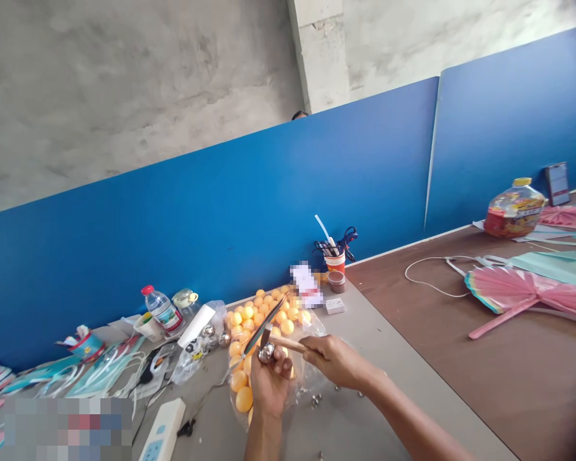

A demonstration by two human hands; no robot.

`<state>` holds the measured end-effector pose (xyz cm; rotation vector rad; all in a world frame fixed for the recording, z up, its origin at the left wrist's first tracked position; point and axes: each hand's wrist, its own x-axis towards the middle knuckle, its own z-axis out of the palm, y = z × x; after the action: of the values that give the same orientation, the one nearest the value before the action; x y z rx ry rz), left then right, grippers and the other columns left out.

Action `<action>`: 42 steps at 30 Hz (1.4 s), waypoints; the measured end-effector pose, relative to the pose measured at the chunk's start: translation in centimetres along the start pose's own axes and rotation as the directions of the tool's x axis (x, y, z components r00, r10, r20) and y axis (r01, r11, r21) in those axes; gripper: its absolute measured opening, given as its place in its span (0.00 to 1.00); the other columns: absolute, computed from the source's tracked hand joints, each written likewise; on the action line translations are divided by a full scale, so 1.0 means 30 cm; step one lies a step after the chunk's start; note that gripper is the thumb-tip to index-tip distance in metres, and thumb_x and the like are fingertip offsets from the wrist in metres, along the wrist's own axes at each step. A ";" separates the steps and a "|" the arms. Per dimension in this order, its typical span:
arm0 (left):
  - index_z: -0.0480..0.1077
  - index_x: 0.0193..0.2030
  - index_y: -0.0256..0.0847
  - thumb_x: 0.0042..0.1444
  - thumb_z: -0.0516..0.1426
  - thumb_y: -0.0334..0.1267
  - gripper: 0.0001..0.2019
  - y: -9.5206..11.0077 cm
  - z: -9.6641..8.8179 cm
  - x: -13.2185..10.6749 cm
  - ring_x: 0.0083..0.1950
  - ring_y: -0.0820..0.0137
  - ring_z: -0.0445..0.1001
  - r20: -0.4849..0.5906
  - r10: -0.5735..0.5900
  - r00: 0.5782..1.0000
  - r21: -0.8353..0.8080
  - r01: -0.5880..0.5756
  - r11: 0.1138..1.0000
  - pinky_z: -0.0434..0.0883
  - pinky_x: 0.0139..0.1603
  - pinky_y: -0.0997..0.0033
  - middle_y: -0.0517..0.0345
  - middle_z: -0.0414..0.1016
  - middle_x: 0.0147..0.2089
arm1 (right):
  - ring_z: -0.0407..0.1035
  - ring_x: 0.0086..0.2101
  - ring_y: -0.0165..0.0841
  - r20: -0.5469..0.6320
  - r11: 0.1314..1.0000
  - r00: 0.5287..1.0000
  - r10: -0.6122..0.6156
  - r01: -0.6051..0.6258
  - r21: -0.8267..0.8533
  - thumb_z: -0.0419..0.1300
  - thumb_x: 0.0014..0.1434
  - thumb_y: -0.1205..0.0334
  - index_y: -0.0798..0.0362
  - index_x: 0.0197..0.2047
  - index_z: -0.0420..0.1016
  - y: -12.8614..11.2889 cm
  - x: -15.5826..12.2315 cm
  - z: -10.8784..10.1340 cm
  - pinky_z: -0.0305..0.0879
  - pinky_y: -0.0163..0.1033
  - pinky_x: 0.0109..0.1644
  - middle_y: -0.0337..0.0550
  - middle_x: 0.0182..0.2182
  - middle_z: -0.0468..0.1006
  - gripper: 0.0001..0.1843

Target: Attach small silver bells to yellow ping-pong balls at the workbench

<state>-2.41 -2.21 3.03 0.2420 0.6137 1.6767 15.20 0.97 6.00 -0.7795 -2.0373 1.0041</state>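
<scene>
Left hand (270,385): turned palm up, its fingers curled around a shiny silver ball (267,353).
Right hand (333,358): wrapped around the wooden handle of a small hammer (288,344).
Hammer head: right by the silver ball, up near the left fingertips; it is hard to tell if the two touch.
Both hands: near each other but apart, with the hammer reaching across between them.
Long thin tool (264,325): dark and slanted, just past the left hand; it is hard to tell what kind it is.
Orange balls (244,399): lots of them, in a clear plastic bag (315,328) behind and beside the left hand.
Little metal bits (315,400): on the gray table (221,438), below the right hand.
Paper cup (335,262): full of pens and such, by the blue wall (249,211), with a small round tub (336,282) in front.
Left side: a water bottle (166,312) with a red cap, and a white power strip (163,430) closer in.
Right side: a pink fan (506,287) on the brown table (413,333).
</scene>
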 end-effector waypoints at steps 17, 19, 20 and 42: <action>0.73 0.33 0.36 0.62 0.52 0.46 0.16 0.018 0.004 -0.018 0.17 0.80 0.53 0.085 0.010 0.996 -0.036 -0.006 0.999 0.60 0.23 0.76 0.64 0.59 0.20 | 0.56 0.23 0.27 -0.025 0.989 0.997 0.077 -0.073 0.130 0.53 0.60 0.58 0.52 0.27 0.69 0.031 0.017 -0.015 0.50 0.33 0.27 0.34 0.21 0.65 0.12; 0.74 0.33 0.36 0.61 0.52 0.49 0.18 0.019 0.000 -0.016 0.17 0.80 0.52 0.075 0.021 0.997 -0.016 -0.020 1.000 0.59 0.22 0.75 0.64 0.59 0.20 | 0.55 0.22 0.27 0.003 0.991 0.996 0.094 -0.094 0.100 0.54 0.59 0.58 0.52 0.27 0.70 0.038 0.017 -0.013 0.49 0.33 0.26 0.34 0.20 0.65 0.12; 0.74 0.32 0.37 0.61 0.52 0.49 0.18 0.020 -0.002 -0.015 0.17 0.80 0.52 0.074 0.022 0.997 -0.007 -0.022 1.000 0.59 0.22 0.75 0.64 0.58 0.20 | 0.54 0.22 0.27 0.012 0.992 0.995 0.095 -0.095 0.083 0.55 0.59 0.58 0.52 0.27 0.70 0.041 0.017 -0.011 0.48 0.33 0.25 0.34 0.20 0.65 0.11; 0.73 0.30 0.36 0.61 0.53 0.44 0.15 0.019 -0.014 -0.004 0.18 0.80 0.54 0.130 -0.032 0.991 -0.012 0.034 0.999 0.62 0.23 0.76 0.64 0.61 0.20 | 0.54 0.22 0.25 0.056 0.994 0.995 0.078 -0.082 0.073 0.53 0.61 0.57 0.53 0.26 0.64 0.072 0.026 -0.009 0.49 0.32 0.26 0.33 0.21 0.64 0.13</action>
<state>-3.08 -2.49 3.01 0.3265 0.5062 1.6192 15.41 2.78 4.57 -0.8076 -2.0141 1.1507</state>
